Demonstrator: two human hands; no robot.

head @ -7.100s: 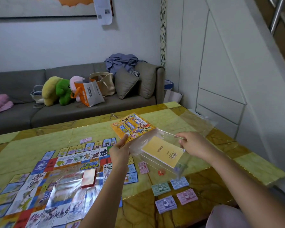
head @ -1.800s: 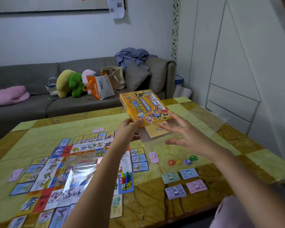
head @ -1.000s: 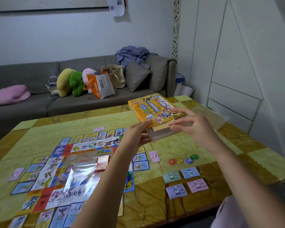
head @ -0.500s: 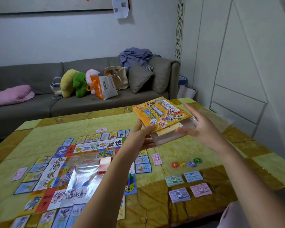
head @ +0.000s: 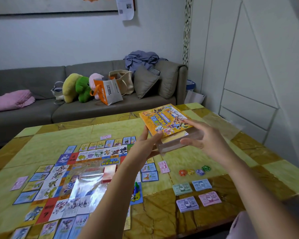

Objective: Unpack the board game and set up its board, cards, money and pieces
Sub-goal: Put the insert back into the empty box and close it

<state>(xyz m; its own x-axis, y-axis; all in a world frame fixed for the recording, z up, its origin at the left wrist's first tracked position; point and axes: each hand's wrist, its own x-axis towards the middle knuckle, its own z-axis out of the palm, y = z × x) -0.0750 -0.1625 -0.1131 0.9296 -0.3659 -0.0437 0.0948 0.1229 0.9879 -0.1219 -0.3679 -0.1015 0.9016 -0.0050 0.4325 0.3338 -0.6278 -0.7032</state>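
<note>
While the left grip curls round the box and the right grip pinches it together with the clear tray beneath, the stack hangs above the table. It sits askew, so the tray might slide out and scatter the tokens and money below. The board lies on the table's left, with a grey sofa and plush toys behind

**Both arms are reaching forward, grips raised.**
The left grip is pinching the box at its near edge, thumb on top, fingers beneath; the right grip is spanning the opposite side, index finger above, thumb below.
</note>
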